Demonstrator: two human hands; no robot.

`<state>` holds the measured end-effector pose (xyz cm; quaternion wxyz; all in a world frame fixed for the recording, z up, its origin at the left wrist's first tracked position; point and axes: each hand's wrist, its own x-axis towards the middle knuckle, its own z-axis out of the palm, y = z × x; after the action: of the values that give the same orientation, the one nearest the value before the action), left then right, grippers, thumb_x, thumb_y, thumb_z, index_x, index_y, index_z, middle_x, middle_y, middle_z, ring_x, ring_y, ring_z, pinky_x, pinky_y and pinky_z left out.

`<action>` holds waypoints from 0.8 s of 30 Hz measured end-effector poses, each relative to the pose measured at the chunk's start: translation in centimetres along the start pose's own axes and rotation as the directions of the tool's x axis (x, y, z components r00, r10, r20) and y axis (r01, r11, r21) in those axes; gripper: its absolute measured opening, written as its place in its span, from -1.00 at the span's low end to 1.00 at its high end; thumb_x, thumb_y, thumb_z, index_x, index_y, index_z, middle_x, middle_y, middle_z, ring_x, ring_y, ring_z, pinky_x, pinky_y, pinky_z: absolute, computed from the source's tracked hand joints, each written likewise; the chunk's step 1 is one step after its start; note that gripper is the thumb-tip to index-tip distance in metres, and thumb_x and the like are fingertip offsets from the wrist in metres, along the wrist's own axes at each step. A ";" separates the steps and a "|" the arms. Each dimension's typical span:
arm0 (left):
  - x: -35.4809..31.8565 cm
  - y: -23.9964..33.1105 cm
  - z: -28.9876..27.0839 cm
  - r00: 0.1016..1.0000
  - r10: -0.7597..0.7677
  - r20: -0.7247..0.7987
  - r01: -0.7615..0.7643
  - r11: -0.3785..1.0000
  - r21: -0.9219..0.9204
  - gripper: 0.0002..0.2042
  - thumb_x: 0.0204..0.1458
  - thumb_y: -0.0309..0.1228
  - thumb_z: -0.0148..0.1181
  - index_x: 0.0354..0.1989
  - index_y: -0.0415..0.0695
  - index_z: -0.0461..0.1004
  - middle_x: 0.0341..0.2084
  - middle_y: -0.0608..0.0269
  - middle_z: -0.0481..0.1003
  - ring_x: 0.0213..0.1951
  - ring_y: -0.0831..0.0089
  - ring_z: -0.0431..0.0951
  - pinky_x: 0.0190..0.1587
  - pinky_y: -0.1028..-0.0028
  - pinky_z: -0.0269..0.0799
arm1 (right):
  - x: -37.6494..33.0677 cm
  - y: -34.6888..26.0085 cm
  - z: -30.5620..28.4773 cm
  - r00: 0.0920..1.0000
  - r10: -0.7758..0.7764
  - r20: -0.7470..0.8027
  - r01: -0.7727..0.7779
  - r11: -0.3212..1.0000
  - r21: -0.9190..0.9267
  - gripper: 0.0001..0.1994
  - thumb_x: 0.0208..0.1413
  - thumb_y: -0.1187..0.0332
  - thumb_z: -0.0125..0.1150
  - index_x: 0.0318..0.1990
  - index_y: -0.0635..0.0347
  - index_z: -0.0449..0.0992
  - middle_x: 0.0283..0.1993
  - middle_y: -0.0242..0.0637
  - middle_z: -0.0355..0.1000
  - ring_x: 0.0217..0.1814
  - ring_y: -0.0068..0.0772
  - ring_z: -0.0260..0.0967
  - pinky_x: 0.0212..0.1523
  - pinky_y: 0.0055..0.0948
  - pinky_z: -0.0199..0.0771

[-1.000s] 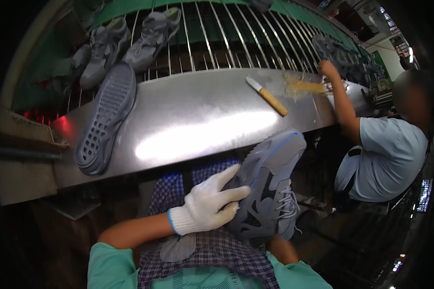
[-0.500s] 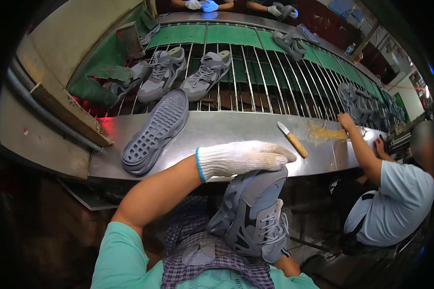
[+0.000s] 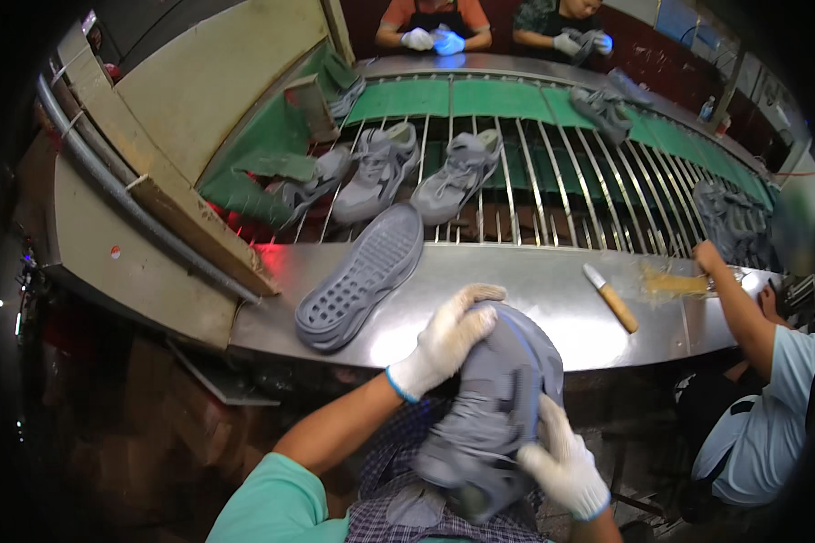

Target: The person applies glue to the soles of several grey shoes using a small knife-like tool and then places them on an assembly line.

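Observation:
A grey lace-up sneaker [image 3: 493, 389] is held between my two white-gloved hands, over my lap at the front edge of the metal table. My left hand [image 3: 448, 339] is wrapped round its far end, thumb and fingers on the upper. Along its right side, near the sole, my right hand [image 3: 566, 462] grips it with the thumb on the upper. A blue line runs where upper and sole meet. Motion blurs the shoe's near end. A loose grey shoe sole [image 3: 360, 276] lies tread up on the table, left of my hands. To the right rests a wooden-handled knife [image 3: 612, 300].
Several grey sneakers [image 3: 371, 181] stand on the metal roller conveyor [image 3: 552, 190] beyond the table [image 3: 462, 271]. A wooden-edged partition [image 3: 190, 226] bounds the left. A co-worker's arm [image 3: 738, 303] reaches over the table at right; two people with gloved hands sit across the conveyor.
The sneaker has turned and risen in my hands. My left hand has gone from lying flat over its end to gripping it. My right hand has come into view on the shoe's side.

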<state>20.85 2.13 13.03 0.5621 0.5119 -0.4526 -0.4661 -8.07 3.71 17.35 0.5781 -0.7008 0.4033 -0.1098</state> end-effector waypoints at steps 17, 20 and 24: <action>0.5 -3.5 -4.5 0.945 -0.188 0.270 0.135 0.970 0.201 0.00 -0.28 0.06 0.73 0.29 -0.21 0.32 0.13 0.08 0.48 0.21 0.24 0.49 0.34 0.24 0.40 | 6.0 1.7 1.1 0.808 -0.561 -0.178 0.331 0.684 -0.650 -0.26 -0.12 0.51 0.52 0.33 0.28 0.43 0.28 0.26 0.43 0.13 0.25 0.61 0.04 -0.09 0.73; 0.8 -4.1 -4.4 0.940 -0.178 0.291 0.147 0.981 0.126 0.03 -0.27 0.02 0.76 0.32 -0.20 0.26 0.13 0.06 0.47 0.22 0.23 0.49 0.35 0.21 0.41 | 10.3 0.9 0.4 0.780 -0.600 -0.178 0.328 0.633 -0.701 -0.25 0.00 0.44 0.54 0.40 0.21 0.39 0.16 0.09 0.51 -0.03 0.10 0.67 -0.08 -0.17 0.75; 0.9 -4.6 -4.2 0.940 -0.171 0.296 0.155 0.985 0.076 0.07 -0.27 -0.01 0.77 0.36 -0.22 0.21 0.13 0.03 0.46 0.23 0.20 0.49 0.35 0.17 0.42 | 13.8 -3.1 -1.0 0.924 -0.382 -0.011 0.288 0.714 -0.638 -0.32 0.18 0.27 0.45 0.46 -0.07 0.35 0.01 -0.03 0.61 -0.14 0.02 0.69 -0.11 -0.16 0.74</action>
<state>24.89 1.73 8.22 0.4325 0.4847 -0.5011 -0.5717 1.64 -6.50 16.10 0.2526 -0.9039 0.3226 -0.1224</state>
